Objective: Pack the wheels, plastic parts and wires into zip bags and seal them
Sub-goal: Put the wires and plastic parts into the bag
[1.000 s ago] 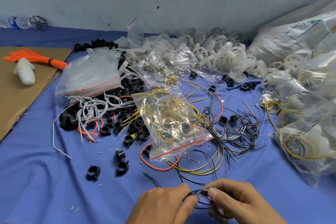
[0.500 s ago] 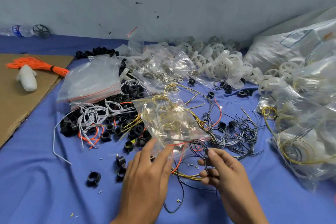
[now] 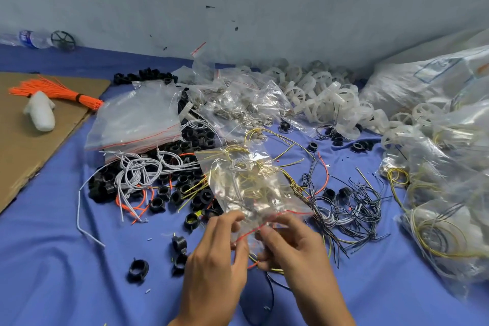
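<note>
Both hands have closed in on the zip bag since half a second ago: the left grip [image 3: 217, 259], then laid flat on the plastic, now pinches the bag's near edge between thumb and curled fingers, and the right grip [image 3: 293, 254] has come up to pinch the same edge just beside it. The zip bag [image 3: 248, 185] has lifted off the blue cloth [image 3: 66, 259] at our end. We cannot tell whether the right grip also holds the black wire coil; a black wire [image 3: 270, 291] trails below, between our wrists.

We judge this to be the opening step: the two lips at the red zip line [image 3: 277, 216] want parting so that more wire can go in. The next move calls for pulling the lips apart, keeping one held wide, and feeding the coil past the yellow and white wires already inside without snagging them.

Mouth towards us, closed bottom away: the bag's long axis runs from our grips out towards the heaps, leaning a little left.

Beyond it lie black plastic parts [image 3: 185, 193] and white wires [image 3: 140, 169] to the left, tangled black wires [image 3: 352, 206] to the right, and white wheels [image 3: 330, 98] near the wall.
</note>
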A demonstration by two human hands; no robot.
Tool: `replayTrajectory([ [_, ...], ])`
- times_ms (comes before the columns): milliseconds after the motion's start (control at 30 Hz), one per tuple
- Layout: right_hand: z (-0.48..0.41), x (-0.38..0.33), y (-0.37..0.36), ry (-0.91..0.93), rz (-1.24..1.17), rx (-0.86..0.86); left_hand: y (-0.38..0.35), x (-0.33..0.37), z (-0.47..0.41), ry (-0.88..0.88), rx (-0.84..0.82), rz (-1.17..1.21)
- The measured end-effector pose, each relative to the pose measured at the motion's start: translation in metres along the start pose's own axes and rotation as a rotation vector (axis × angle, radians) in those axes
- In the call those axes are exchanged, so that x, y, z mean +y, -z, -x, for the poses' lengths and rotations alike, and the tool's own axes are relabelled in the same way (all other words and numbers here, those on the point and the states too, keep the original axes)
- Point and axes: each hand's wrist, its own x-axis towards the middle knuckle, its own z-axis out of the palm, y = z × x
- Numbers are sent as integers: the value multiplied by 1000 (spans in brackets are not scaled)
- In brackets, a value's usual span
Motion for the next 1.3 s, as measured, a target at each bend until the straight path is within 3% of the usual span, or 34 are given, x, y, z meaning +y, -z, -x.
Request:
replayTrajectory([
  [100, -16, 6, -17, 4, -23, -23, -2, 1, 3, -23, 25, 59],
  [200, -43, 12, -29, -74, -309, -27, 0, 1, 6, -27, 1, 103],
  [267, -63, 15, -38, -70, -368, -34, 1, 3, 8, -39, -11, 143],
  [367, -92, 16, -50, -23, -199, 54, -1, 2, 12, -44, -22, 159],
  [467, -96, 11, -47, 2, -113, 2, -3, 4, 15, -2, -36, 156],
  [633, -45, 12, -17, 45, 239, -34, -8, 3, 19, 11, -38, 191],
  [733, -4, 18, 3, 206, 563, 48, 3, 23, 16, 11, -284, 126],
  [800, 19, 18, 11, 323, 685, 148, 15, 7, 9, -83, -201, -12],
  [833, 28, 18, 14, 335, 721, 187, 24, -7, 5, -153, -198, -33],
  [900, 44, 24, 18, 342, 768, 201, 38, -47, 8, -108, -92, -117],
  [933, 50, 29, 20, 337, 783, 193, 49, -61, 10, 0, -143, -217],
  [1033, 64, 40, 18, 276, 761, 215, 58, -73, 5, 74, -346, -446],
  [1100, 69, 46, 14, 296, 756, 209, 58, -76, 3, 81, -354, -402],
  [1300, 69, 30, 1, 434, 795, 209, 61, -62, -16, 288, -144, -157],
])
